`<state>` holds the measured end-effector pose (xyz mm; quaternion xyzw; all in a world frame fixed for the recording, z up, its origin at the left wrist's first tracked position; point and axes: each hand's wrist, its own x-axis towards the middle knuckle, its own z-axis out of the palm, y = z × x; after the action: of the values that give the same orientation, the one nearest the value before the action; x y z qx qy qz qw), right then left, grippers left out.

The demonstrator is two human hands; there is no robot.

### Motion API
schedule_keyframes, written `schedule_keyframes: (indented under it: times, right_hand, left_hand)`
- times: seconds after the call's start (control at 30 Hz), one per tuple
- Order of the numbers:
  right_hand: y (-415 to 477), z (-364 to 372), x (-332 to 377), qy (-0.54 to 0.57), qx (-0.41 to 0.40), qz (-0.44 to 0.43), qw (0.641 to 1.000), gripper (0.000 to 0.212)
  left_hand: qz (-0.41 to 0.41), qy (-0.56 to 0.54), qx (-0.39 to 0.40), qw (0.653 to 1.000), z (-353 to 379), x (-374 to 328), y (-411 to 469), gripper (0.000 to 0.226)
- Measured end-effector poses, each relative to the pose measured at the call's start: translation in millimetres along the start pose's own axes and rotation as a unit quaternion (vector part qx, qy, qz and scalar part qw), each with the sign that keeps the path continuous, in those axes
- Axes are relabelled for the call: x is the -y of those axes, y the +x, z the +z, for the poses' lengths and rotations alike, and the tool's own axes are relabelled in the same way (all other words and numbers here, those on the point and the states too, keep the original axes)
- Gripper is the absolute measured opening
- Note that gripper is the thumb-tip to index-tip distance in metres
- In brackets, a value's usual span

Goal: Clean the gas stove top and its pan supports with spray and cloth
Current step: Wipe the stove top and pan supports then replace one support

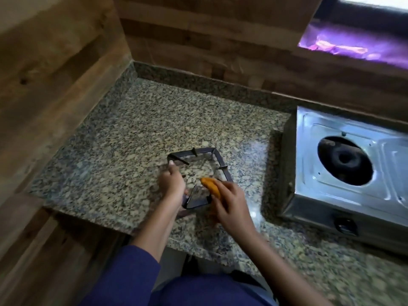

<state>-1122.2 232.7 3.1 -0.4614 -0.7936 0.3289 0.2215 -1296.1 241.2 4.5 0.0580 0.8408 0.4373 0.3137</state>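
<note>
A dark square pan support (213, 156) lies on the speckled granite counter (123, 133), left of the stove. My left hand (173, 183) grips its left side, near the front corner. My right hand (229, 202) holds an orange cloth (210, 186) pressed against the support's front right part. The steel gas stove (331, 195) stands at the right with its burner (344, 159) bare, no support on it. No spray bottle shows in this view.
Wooden panels (55, 85) wall in the counter on the left and at the back. A window sill with a purple glow (344, 45) is at the upper right. The counter's front edge steps back near my left arm.
</note>
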Motion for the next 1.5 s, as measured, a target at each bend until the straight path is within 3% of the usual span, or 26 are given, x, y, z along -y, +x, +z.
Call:
schedule_keyframes:
  times: [0.13, 0.27, 0.37, 0.47, 0.6, 0.73, 0.83, 0.97, 1.07, 1.17, 1.23, 1.33, 1.43, 1.5]
  right_hand:
    - [2, -40, -14, -0.032, -0.022, -0.041, 0.998, 0.042]
    - [-2, -86, -26, -0.066, -0.030, -0.021, 0.997, 0.039]
    - [-10, -112, -29, -0.010, -0.041, 0.008, 0.999, 0.024]
    - [-9, -145, -6, 0.091, -0.139, 0.003, 0.986, 0.027]
    - [17, -171, 45, 0.102, -0.243, -0.098, 0.960, 0.041]
    - [36, -155, 69, -0.058, -0.218, -0.129, 0.966, 0.043]
    - [28, -149, 66, -0.075, -0.185, -0.129, 0.971, 0.044]
    - [9, -142, 55, -0.119, -0.149, -0.184, 0.964, 0.046]
    - [-1, -150, 38, -0.057, -0.097, -0.199, 0.973, 0.035]
    - [-10, -175, 24, 0.127, -0.074, -0.093, 0.985, 0.022]
    - [-6, -200, 14, 0.179, -0.130, -0.070, 0.973, 0.028]
    - [21, -240, 9, 0.093, -0.220, -0.142, 0.961, 0.026]
    - [50, -255, 5, -0.045, -0.185, -0.282, 0.940, 0.030]
    - [58, -253, -6, -0.116, -0.164, -0.331, 0.922, 0.031]
  left_hand:
    - [0.018, -0.082, -0.005, 0.996, 19, -25, -18, 0.057]
    - [0.059, -0.143, 0.004, 0.988, 29, -67, -39, 0.056]
    - [0.066, -0.190, 0.003, 0.979, 27, -95, -52, 0.051]
    - [0.086, -0.241, 0.001, 0.967, 24, -118, -65, 0.049]
    - [0.108, -0.279, 0.003, 0.954, 29, -138, -96, 0.049]
    - [0.118, -0.325, -0.001, 0.938, 38, -150, -122, 0.049]
    - [0.152, -0.332, -0.020, 0.931, 39, -150, -125, 0.051]
    - [0.086, -0.387, -0.044, 0.917, 42, -145, -129, 0.050]
    - [0.085, -0.390, -0.051, 0.916, 40, -142, -130, 0.049]
    - [0.114, -0.357, -0.049, 0.926, 30, -142, -120, 0.051]
    - [0.129, -0.339, -0.024, 0.932, 23, -144, -116, 0.052]
    - [0.158, -0.315, 0.044, 0.935, 15, -145, -116, 0.051]
    - [0.192, -0.287, 0.120, 0.931, 15, -142, -123, 0.051]
    - [0.209, -0.280, 0.139, 0.927, 14, -141, -128, 0.051]
